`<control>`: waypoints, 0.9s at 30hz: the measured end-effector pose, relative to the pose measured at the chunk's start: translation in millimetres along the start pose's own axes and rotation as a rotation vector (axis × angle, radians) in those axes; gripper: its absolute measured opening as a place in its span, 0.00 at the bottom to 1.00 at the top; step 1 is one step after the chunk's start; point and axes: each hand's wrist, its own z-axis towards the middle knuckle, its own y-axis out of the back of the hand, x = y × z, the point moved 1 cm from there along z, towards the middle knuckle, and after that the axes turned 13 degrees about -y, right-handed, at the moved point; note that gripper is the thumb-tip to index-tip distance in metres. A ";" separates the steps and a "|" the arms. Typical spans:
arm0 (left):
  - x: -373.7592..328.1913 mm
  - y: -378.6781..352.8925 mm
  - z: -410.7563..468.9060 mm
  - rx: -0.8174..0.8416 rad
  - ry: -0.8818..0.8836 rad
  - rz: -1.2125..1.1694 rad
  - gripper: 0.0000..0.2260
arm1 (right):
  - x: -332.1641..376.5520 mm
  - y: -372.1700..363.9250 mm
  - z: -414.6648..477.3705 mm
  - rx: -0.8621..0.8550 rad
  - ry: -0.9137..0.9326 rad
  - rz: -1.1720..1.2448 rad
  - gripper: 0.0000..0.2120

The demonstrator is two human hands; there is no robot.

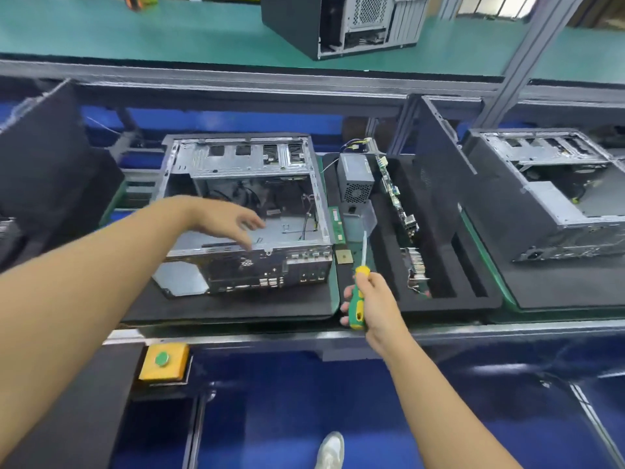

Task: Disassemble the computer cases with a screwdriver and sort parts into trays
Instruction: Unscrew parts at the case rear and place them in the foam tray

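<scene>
Three computer cases are seen at the workstation: an opened desktop case (247, 198) is laid on its side on a black foam mat (236, 309) straight ahead, a second case (548, 191) is laid open on another mat to the right, and a third case (341, 25) is stood on the green upper shelf (135, 35). The left hand (226, 218) is held over the open interior of the desktop case, fingers spread and loosely bent, with nothing gripped; whether the fingertips touch the metal cannot be told. The right hand (372, 306) is wrapped around the green and yellow handle of a screwdriver (357, 301), whose shaft is pointed away from the person over the near left part of a black foam tray (449, 302) just beside the desktop case. In that tray a grey power supply (355, 181) is set at the far left, a motherboard (395, 194) is stood on edge in a long slot, and a finned card (417, 269) is lodged in a nearer slot. A green memory stick (336, 225) and a small square processor chip (344, 256) are laid by the tray's left edge. A dark side panel (439, 157) is leaned upright at the tray's far right. A yellow button box (164, 362) is fixed at the bench's front edge.
</scene>
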 end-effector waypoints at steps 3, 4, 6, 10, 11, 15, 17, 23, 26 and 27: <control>28.4 -24.9 -3.9 0.076 0.045 0.050 0.37 | -28.6 -27.5 -20.4 0.003 0.018 -0.021 0.09; 36.4 -30.8 -2.5 0.020 0.040 0.058 0.37 | -38.9 -35.8 -26.9 -0.003 0.023 -0.030 0.09; 46.8 -39.1 -0.6 -0.111 0.014 0.181 0.33 | -57.8 -52.6 -38.4 -0.011 0.017 -0.056 0.11; 58.5 -51.6 1.7 -0.220 -0.077 0.332 0.31 | -94.2 -86.6 -62.9 0.030 -0.109 -0.110 0.13; 61.2 -54.1 3.5 -0.240 -0.087 0.329 0.32 | -103.1 -93.4 -67.3 0.045 -0.127 -0.126 0.14; 70.3 -54.3 11.3 -0.246 -0.083 0.308 0.34 | -121.7 -112.4 -70.3 0.053 -0.148 -0.209 0.14; 71.8 -54.9 13.7 -0.262 -0.089 0.308 0.34 | -120.5 -118.3 -63.8 0.036 -0.148 -0.237 0.14; 71.7 -54.2 19.2 -0.257 -0.078 0.268 0.33 | -108.2 -132.3 -37.4 0.023 -0.159 -0.270 0.12; 73.0 -55.2 22.2 -0.275 -0.086 0.265 0.32 | -106.7 -137.7 -23.8 0.005 -0.166 -0.256 0.11; 72.9 -55.6 22.5 -0.279 -0.089 0.261 0.31 | -106.9 -139.6 -20.5 0.006 -0.166 -0.248 0.11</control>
